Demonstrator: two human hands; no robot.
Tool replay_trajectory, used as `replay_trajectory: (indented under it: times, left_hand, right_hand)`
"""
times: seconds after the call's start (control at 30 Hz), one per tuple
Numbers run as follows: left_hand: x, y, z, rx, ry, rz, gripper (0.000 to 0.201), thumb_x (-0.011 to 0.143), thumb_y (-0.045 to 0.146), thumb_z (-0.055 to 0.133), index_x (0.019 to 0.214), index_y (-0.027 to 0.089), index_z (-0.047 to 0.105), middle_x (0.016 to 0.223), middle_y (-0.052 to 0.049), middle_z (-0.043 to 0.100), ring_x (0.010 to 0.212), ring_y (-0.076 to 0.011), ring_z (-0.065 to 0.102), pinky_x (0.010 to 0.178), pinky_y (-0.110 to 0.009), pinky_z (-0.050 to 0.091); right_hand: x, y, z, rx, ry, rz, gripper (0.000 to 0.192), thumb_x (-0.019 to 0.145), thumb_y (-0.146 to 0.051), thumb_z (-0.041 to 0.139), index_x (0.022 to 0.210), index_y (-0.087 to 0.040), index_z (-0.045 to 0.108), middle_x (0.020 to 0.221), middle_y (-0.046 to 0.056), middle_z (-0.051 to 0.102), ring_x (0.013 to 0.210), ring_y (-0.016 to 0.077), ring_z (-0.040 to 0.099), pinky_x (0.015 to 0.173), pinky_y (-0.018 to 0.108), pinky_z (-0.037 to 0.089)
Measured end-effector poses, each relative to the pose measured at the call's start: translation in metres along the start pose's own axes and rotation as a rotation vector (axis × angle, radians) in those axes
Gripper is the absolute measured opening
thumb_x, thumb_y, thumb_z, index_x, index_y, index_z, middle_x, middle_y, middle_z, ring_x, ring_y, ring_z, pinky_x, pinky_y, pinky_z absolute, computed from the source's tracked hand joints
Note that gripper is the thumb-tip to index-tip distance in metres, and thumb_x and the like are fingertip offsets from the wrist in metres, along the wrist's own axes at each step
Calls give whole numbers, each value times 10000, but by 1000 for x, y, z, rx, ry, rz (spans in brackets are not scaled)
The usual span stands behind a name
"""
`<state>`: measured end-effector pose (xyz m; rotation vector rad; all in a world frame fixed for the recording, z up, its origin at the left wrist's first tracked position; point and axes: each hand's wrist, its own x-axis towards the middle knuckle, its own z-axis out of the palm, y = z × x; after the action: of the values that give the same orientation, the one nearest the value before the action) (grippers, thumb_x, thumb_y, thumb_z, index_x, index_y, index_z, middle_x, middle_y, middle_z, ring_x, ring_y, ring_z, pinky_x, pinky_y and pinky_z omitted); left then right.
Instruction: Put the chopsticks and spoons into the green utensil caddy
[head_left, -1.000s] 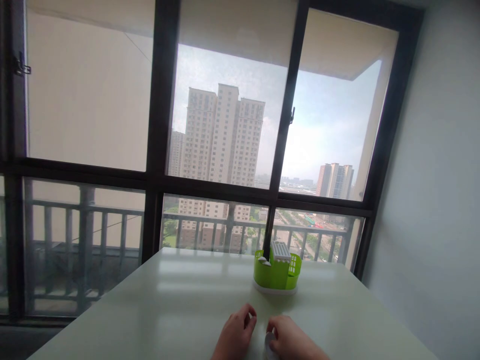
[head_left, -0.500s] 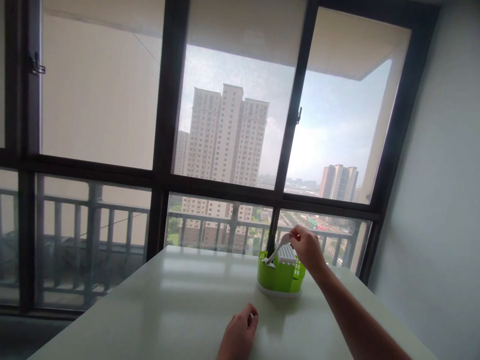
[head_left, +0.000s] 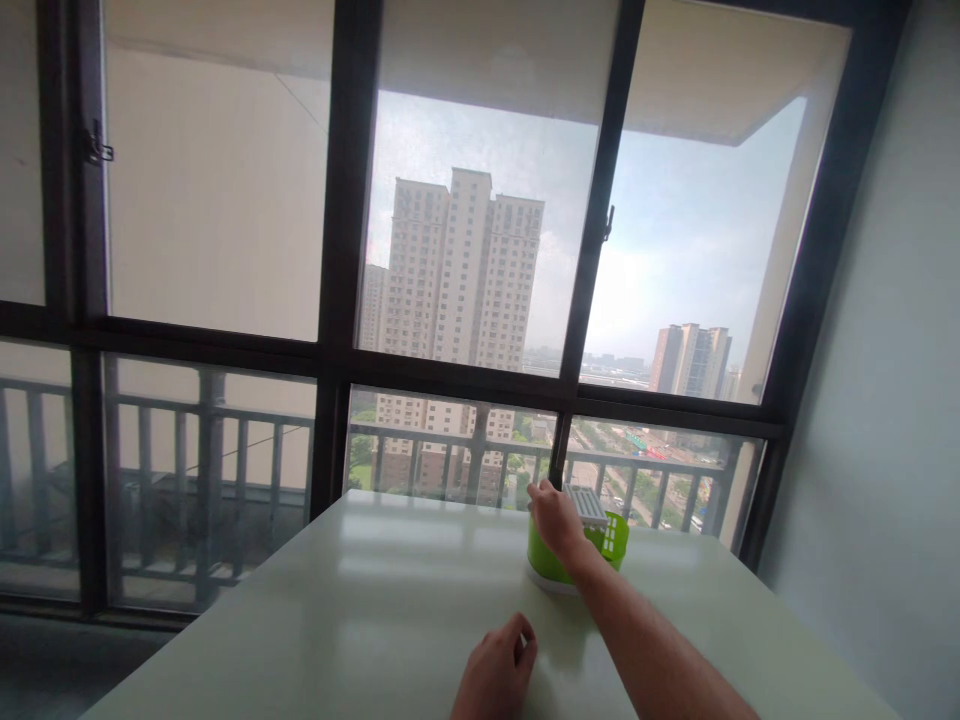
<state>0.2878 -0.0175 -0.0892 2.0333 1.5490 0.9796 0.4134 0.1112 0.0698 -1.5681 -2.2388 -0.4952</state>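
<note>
On the far part of the table stands a green utensil caddy with a white base and a white slotted piece on top. My right hand is at the caddy's left end, its fingers bent together at the rim. What they hold, if anything, is hidden behind the hand. A dark upright handle shows just behind my fingers. Nearer to me, my left hand lies on the table with its fingers curled in and nothing visible in them.
The pale glossy table reaches toward a dark-framed window. Outside stand a railing and tall buildings. A plain wall rises on the right.
My right hand has moved left and down, from above the caddy's right side to its left end. The white spoon-like utensil it held by one end no longer shows. My left hand stays curled.
</note>
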Motion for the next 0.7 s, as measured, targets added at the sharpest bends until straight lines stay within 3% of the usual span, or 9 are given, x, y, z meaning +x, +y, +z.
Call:
replay_trajectory:
  times: [0.3, 0.4, 0.53, 0.63, 0.7]
  left_hand:
    - [0, 3, -1, 13, -4, 21, 176, 977, 324, 470, 964, 256, 632, 789, 1, 692, 780, -161, 621, 746, -239, 386]
    - [-1, 3, -3, 11, -2, 18, 168, 968, 312, 475, 972, 254, 633, 790, 1, 689, 786, -164, 622, 752, -248, 396]
    - [-4, 5, -8, 23, 3, 79, 189, 949, 273, 454, 928, 246, 640, 862, -23, 696, 813, -173, 631, 773, -266, 435]
    - [-7, 9, -6, 39, 3, 201, 199, 895, 236, 496, 970, 251, 680, 1079, -72, 708, 982, -222, 638, 884, -310, 470]
    - [-9, 13, -1, 33, 8, 192, 248, 853, 226, 540, 1034, 251, 708, 1151, -93, 709, 1069, -271, 626, 944, -352, 482]
  right_hand:
    - [-18, 3, 1, 44, -46, 20, 196, 949, -91, 514, 1103, -124, 632, 1012, 126, 632, 812, 212, 659, 705, 286, 489]
    - [-18, 1, -10, 63, -50, 22, 179, 940, -79, 526, 1069, -116, 644, 973, 124, 641, 805, 213, 656, 709, 284, 483]
    - [-41, -16, -32, 113, 19, 4, 150, 1021, -185, 505, 1033, -141, 647, 1047, 119, 635, 974, 219, 627, 816, 273, 467]
    - [-92, -39, -30, 330, 61, -147, 311, 1099, -327, 395, 1019, -188, 662, 1052, 68, 653, 979, 173, 606, 891, 251, 437]
    - [-132, -51, -16, 509, -31, -422, 287, 1093, -374, 416, 1091, -256, 677, 1071, 9, 677, 1017, 155, 599, 977, 245, 408]
